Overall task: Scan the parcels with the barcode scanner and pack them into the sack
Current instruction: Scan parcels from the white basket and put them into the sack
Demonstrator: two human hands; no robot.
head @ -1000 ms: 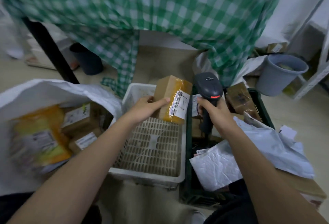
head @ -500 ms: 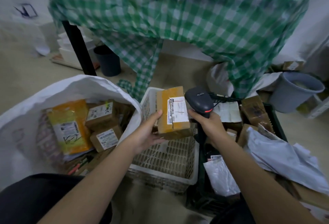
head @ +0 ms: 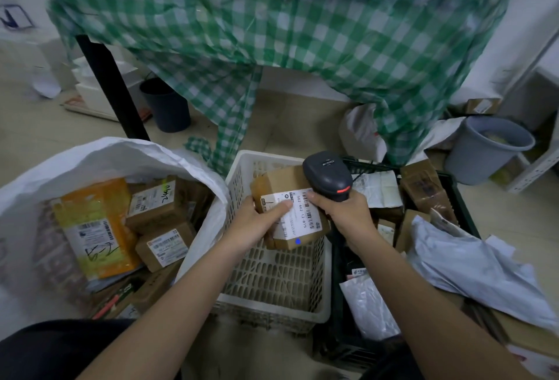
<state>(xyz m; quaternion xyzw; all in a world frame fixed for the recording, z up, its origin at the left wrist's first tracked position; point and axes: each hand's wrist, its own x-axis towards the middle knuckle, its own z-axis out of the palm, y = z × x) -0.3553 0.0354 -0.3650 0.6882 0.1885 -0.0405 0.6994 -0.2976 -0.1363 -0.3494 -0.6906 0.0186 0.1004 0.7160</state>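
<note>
Left hand (head: 257,225) grasps small brown cardboard parcel (head: 290,207) above far edge of white slotted plastic basket (head: 272,283). Right hand (head: 341,213) clenched round dark grey barcode scanner (head: 328,175). Risk: thumb covering label blocks read. White woven sack (head: 99,156) left, open.

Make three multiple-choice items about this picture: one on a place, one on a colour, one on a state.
1. Where does the open white woven sack lie?
A. left of the white slatted plastic basket
B. on the table
C. inside the basket

2. What colour is the light spot on the brown cardboard parcel?
A. red
B. blue
C. green

3. What does the right hand hold?
A. nothing
B. a pen
C. the dark grey barcode scanner

A: the sack sits left of the basket.
B: a blue dot shows below the label.
C: fingers curl round the scanner's handle.
</note>
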